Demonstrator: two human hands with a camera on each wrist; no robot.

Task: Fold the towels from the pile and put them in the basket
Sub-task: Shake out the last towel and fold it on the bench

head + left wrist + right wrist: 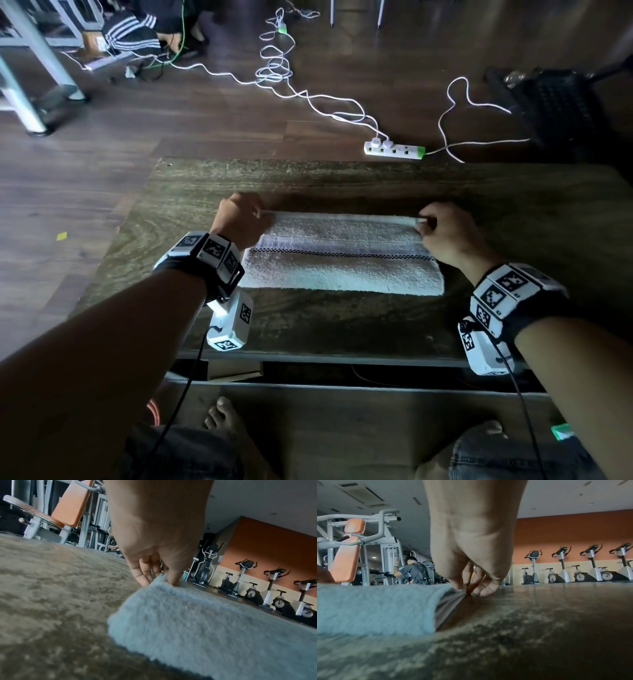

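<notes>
Your folded white towel (342, 255) lies flat in the middle of the frame on the dark wooden table (342, 318). Your left hand (241, 219) pinches its far left corner and your right hand (445, 229) pinches its far right corner. Bare table stays free on all sides of the towel. The right edge of the table is cut off; no basket is seen.

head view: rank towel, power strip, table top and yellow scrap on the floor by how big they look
1. table top
2. towel
3. power strip, though it lies farther from the camera
4. yellow scrap
</notes>
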